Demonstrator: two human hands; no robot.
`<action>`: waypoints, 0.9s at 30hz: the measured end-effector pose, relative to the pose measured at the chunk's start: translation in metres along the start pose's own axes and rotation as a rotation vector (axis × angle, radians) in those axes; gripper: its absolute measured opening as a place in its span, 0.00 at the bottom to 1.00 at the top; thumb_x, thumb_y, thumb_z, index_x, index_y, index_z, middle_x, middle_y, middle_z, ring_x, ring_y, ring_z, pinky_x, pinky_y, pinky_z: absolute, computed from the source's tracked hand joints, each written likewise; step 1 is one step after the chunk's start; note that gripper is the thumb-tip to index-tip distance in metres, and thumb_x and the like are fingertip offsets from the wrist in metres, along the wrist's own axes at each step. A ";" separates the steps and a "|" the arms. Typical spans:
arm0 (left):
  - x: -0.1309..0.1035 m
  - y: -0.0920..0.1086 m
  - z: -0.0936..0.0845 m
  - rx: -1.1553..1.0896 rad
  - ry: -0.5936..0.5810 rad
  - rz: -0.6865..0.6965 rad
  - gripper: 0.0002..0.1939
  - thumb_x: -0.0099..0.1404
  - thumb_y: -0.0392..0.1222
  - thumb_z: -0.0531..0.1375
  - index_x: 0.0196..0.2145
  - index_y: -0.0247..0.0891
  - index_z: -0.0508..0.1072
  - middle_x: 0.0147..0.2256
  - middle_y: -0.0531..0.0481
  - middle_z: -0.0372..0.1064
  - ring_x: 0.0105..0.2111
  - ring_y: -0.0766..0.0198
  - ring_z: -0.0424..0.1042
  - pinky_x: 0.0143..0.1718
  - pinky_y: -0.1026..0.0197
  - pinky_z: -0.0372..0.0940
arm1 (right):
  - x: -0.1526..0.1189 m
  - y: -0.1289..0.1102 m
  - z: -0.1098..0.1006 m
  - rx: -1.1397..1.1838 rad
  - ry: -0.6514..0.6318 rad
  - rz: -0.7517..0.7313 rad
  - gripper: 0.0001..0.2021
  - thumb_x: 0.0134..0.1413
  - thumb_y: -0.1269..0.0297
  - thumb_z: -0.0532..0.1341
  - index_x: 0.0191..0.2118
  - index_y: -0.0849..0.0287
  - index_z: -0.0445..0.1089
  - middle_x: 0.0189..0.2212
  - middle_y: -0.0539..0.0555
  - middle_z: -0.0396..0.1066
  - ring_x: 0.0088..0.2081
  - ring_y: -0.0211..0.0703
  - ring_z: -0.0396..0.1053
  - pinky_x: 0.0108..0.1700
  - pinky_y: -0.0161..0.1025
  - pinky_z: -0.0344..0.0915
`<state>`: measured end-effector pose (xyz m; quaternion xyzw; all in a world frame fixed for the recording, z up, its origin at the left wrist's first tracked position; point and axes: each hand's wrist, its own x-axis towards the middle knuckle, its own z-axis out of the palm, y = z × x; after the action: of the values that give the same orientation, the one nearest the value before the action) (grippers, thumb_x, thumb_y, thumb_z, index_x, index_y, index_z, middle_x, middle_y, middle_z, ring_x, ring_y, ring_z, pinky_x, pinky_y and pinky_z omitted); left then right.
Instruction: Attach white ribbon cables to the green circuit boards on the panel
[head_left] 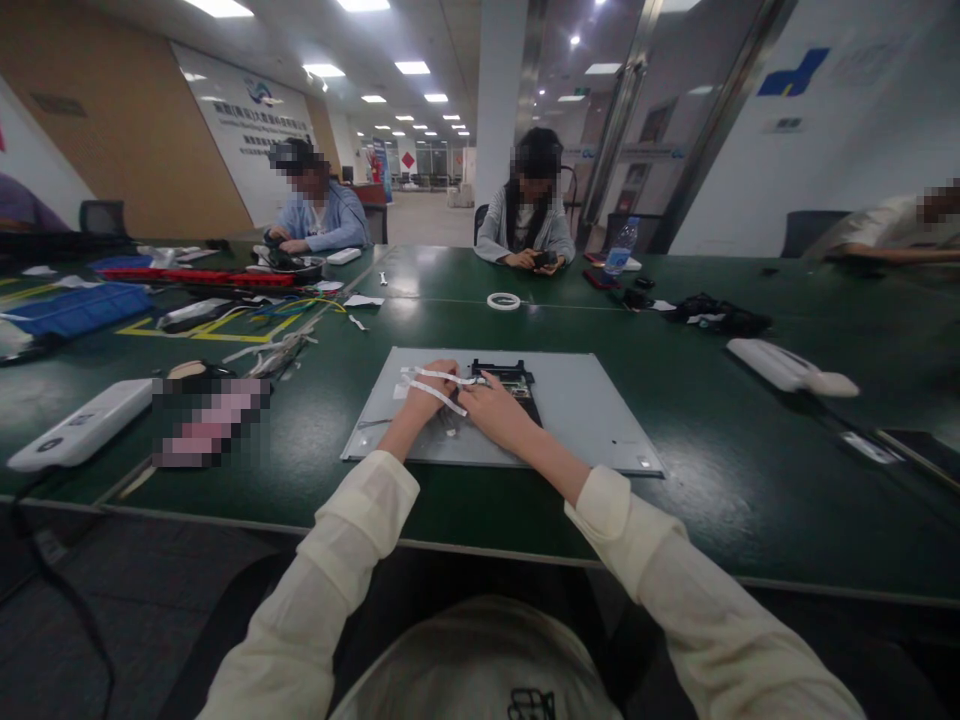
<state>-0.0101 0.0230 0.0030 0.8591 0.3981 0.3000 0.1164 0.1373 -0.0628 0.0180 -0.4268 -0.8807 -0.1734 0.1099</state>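
A grey flat panel (577, 400) lies on the green table in front of me. On its middle sits a black part with a circuit board (510, 380). My left hand (435, 388) rests over the panel's left half, fingers bent, beside two white flat strips (439, 397). My right hand (491, 405) reaches over the front left of the black part, its fingertips closed at the right ends of the strips. The fingertips of both hands are close together. What my left fingers hold, if anything, is too small to tell.
White devices lie at the left (86, 425) and right (780, 368). Loose cables (277, 350) and a blue tray (90, 308) are at the left. A tape roll (503, 301) lies beyond the panel. People sit across the table, near a water bottle (619, 250).
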 end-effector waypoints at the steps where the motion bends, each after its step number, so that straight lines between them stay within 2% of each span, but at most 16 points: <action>1: 0.001 0.000 0.000 0.006 -0.003 0.008 0.05 0.55 0.31 0.52 0.27 0.36 0.67 0.28 0.50 0.64 0.32 0.64 0.63 0.35 0.63 0.57 | 0.000 0.000 0.000 0.008 -0.007 0.002 0.08 0.59 0.73 0.51 0.39 0.64 0.66 0.38 0.59 0.71 0.44 0.43 0.67 0.59 0.49 0.46; 4: 0.003 0.000 0.001 0.029 -0.017 0.016 0.04 0.56 0.32 0.53 0.27 0.36 0.66 0.28 0.50 0.64 0.32 0.63 0.63 0.36 0.63 0.57 | 0.000 -0.001 -0.001 0.040 -0.021 0.011 0.08 0.59 0.71 0.51 0.39 0.64 0.66 0.38 0.60 0.71 0.44 0.44 0.67 0.59 0.49 0.46; 10: 0.007 0.002 0.003 0.023 -0.047 -0.077 0.03 0.55 0.32 0.54 0.28 0.37 0.65 0.26 0.52 0.62 0.28 0.65 0.62 0.31 0.64 0.55 | -0.002 -0.004 -0.012 0.073 -0.048 -0.032 0.08 0.57 0.70 0.52 0.40 0.64 0.66 0.38 0.61 0.70 0.46 0.46 0.66 0.58 0.48 0.47; 16: 0.009 -0.002 0.008 -0.059 0.087 -0.140 0.08 0.53 0.30 0.55 0.31 0.38 0.64 0.24 0.52 0.62 0.26 0.63 0.61 0.27 0.64 0.50 | -0.009 -0.002 -0.022 0.188 -0.005 -0.028 0.07 0.56 0.71 0.52 0.37 0.62 0.66 0.35 0.57 0.71 0.41 0.44 0.68 0.59 0.49 0.44; 21: 0.006 -0.005 0.007 -0.129 0.151 -0.193 0.10 0.51 0.29 0.57 0.32 0.39 0.65 0.23 0.52 0.62 0.27 0.62 0.63 0.27 0.64 0.49 | -0.012 0.002 -0.019 0.330 0.124 0.070 0.08 0.55 0.72 0.52 0.35 0.60 0.68 0.33 0.54 0.72 0.38 0.42 0.68 0.58 0.48 0.48; 25: 0.002 0.007 -0.002 -0.103 0.166 -0.163 0.09 0.54 0.32 0.57 0.35 0.39 0.65 0.23 0.52 0.62 0.27 0.62 0.63 0.26 0.64 0.49 | -0.012 0.008 -0.017 0.463 0.305 0.289 0.08 0.55 0.70 0.52 0.36 0.59 0.69 0.34 0.55 0.72 0.38 0.43 0.68 0.49 0.43 0.60; 27: -0.001 0.017 -0.008 -0.067 0.164 -0.137 0.09 0.57 0.35 0.56 0.38 0.39 0.65 0.24 0.52 0.62 0.27 0.63 0.63 0.26 0.64 0.49 | -0.012 0.010 -0.017 0.572 0.403 0.404 0.09 0.55 0.69 0.52 0.38 0.59 0.68 0.36 0.55 0.72 0.39 0.43 0.68 0.45 0.41 0.62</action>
<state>-0.0048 0.0110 0.0169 0.7980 0.4539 0.3737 0.1324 0.1536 -0.0724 0.0319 -0.5009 -0.7527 0.0236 0.4266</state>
